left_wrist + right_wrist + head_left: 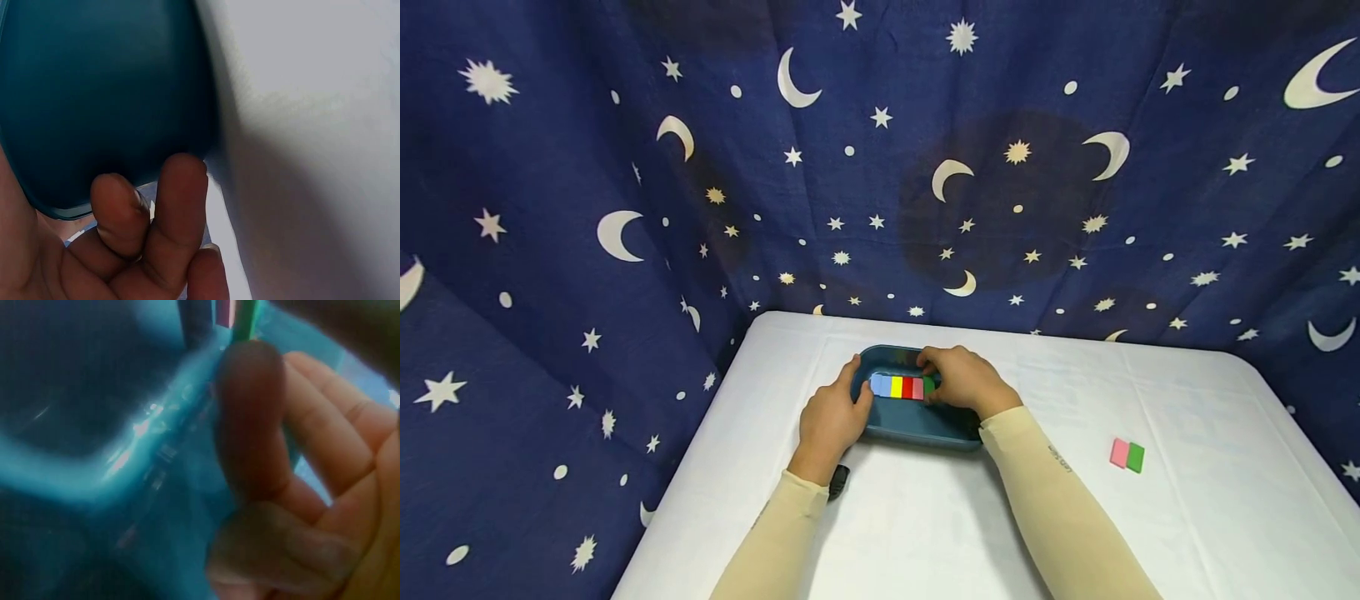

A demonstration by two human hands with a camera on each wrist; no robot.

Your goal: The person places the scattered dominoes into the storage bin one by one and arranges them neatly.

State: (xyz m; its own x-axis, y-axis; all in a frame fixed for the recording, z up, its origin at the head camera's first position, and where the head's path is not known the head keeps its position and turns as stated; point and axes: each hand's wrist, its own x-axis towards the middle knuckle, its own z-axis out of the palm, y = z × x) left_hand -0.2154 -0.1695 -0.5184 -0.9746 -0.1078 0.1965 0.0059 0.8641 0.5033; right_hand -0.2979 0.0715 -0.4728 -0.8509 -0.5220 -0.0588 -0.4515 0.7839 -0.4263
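Observation:
A dark teal tray (pixel 895 421) lies on the white table with a row of coloured blocks standing inside it. From left to right the row runs light blue (pixel 882 385), yellow (pixel 897 387), red (pixel 907 387), pink (pixel 918 388) and green. My left hand (pixel 833 419) grips the tray's left end, thumb over the rim near the light blue end and fingers along the outer wall (pixel 112 94). With thumb and fingertips, my right hand (pixel 966 379) pinches the green block (pixel 929 386) at the row's right end. That hand partly hides this block and the tray's right side.
To the right of the tray, a loose pink block (pixel 1119 452) and green block (pixel 1136 457) lie side by side on the white tablecloth (pixel 1210 517). A small black object (pixel 838 482) shows beside my left wrist. Behind the table hangs a navy curtain (pixel 865 275) with moons and stars.

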